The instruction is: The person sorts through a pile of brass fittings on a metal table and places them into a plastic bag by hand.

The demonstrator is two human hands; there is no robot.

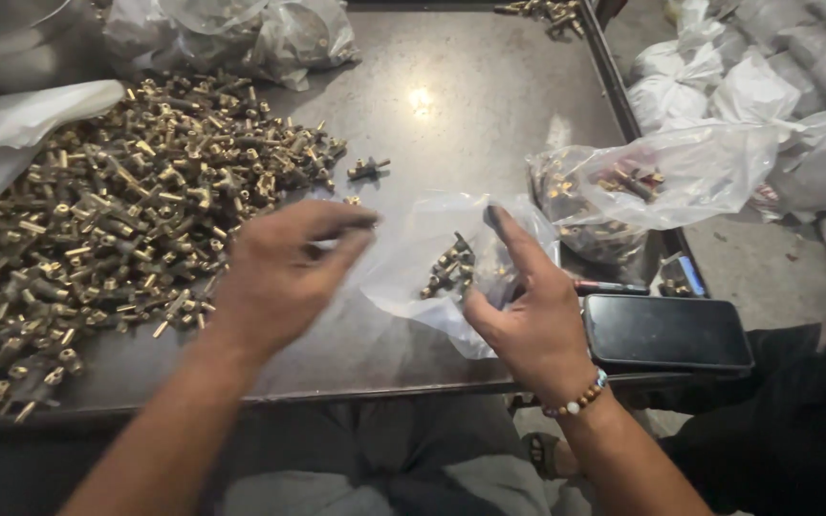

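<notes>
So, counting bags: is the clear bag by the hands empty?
No, the clear bag holds a few brass fittings between both hands.
</notes>
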